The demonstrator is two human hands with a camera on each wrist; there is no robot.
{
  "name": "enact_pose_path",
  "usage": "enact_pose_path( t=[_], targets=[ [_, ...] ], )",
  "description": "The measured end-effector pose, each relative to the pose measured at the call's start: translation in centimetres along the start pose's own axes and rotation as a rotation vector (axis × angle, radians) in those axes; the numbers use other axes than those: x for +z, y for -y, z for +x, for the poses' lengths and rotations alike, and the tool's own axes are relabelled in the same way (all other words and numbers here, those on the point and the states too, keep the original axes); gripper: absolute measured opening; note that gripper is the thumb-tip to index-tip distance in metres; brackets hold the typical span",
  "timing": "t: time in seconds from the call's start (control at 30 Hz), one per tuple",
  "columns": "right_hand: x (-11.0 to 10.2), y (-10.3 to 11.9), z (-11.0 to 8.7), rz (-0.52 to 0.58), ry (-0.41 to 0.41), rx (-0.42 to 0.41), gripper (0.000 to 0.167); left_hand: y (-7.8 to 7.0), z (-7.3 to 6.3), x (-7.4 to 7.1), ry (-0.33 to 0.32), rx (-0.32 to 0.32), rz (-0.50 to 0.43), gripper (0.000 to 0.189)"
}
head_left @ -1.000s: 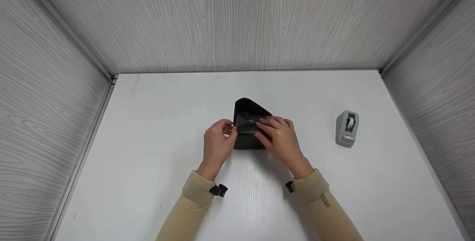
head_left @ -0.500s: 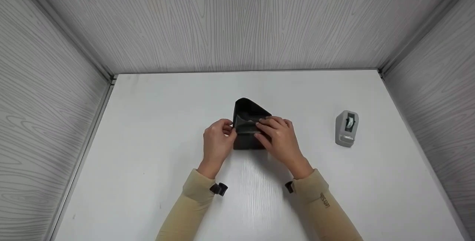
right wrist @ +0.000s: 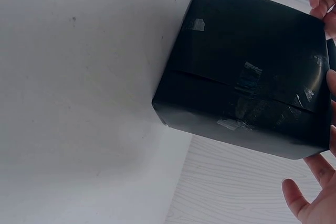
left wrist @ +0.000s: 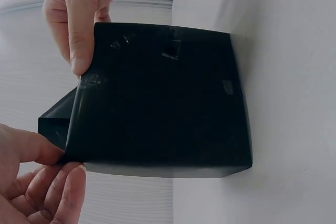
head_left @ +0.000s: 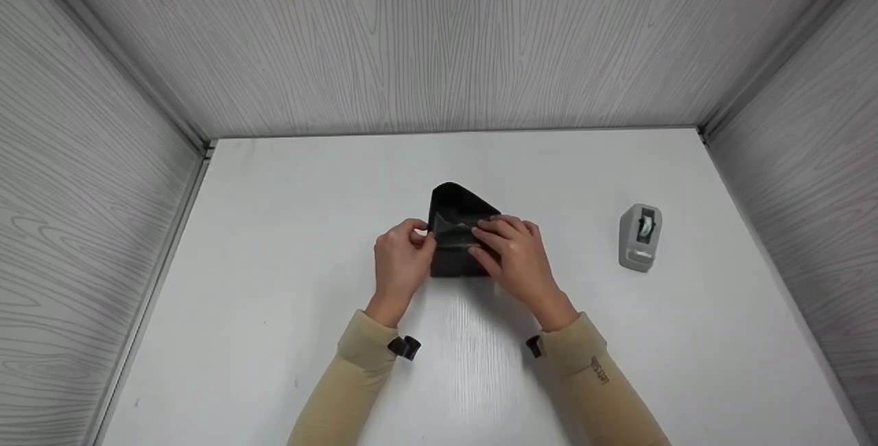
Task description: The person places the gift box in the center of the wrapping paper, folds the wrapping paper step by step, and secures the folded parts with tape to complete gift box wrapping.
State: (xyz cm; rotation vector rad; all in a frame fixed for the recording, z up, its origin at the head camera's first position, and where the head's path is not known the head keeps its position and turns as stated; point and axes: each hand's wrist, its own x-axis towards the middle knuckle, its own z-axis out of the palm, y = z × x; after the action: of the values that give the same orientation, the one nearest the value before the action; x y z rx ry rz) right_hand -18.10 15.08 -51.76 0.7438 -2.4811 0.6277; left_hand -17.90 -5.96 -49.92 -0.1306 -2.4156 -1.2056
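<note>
A black paper box [head_left: 453, 264] with bits of clear tape on its sides stands on the table in front of me. Its top rises at the back into a pointed flap [head_left: 449, 193]. My left hand [head_left: 400, 257] pinches the top left corner between thumb and fingers; the left wrist view shows this pinch at the paper's folded edge. With the thumb on the near side and fingers over the top, my right hand [head_left: 521, 261] holds the right part of the upper edge. Taped spots [right wrist: 249, 75] show on the box's side in the right wrist view.
A grey tape dispenser [head_left: 640, 237] with a roll in it stands on the white table [head_left: 288, 226] to the right. Wood-grain panels [head_left: 439, 41] enclose the table at the back and on both sides.
</note>
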Motion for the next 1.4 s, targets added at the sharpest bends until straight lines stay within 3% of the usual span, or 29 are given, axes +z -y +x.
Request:
enact_pose_path(
  t=[0.17,0.43,0.63,0.87,1.13,1.4],
  targets=[
    [0.0,0.0,-0.1,-0.003,0.01,0.006,0.035,-0.2,0.6,0.2,0.011,-0.017,0.019,0.013],
    [0.1,0.0,-0.1,-0.006,-0.002,-0.002,0.033,-0.2,1.7,1.5,0.033,-0.058,0.151,0.015],
    [0.1,0.0,0.0,-0.001,-0.011,-0.002,0.033,-0.4,2.2,1.9,0.047,-0.085,0.172,0.014],
    [0.1,0.0,-0.1,0.017,-0.014,0.002,0.034,-0.3,1.7,1.4,0.052,-0.067,0.143,0.016],
    [0.1,-0.2,0.0,0.014,-0.012,0.006,0.033,-0.9,0.6,-0.2,0.041,-0.083,-0.043,0.016],
    [0.3,-0.2,0.0,0.023,-0.013,0.003,0.033,-0.7,0.6,-0.2,0.01,-0.002,-0.025,0.009]
  ],
)
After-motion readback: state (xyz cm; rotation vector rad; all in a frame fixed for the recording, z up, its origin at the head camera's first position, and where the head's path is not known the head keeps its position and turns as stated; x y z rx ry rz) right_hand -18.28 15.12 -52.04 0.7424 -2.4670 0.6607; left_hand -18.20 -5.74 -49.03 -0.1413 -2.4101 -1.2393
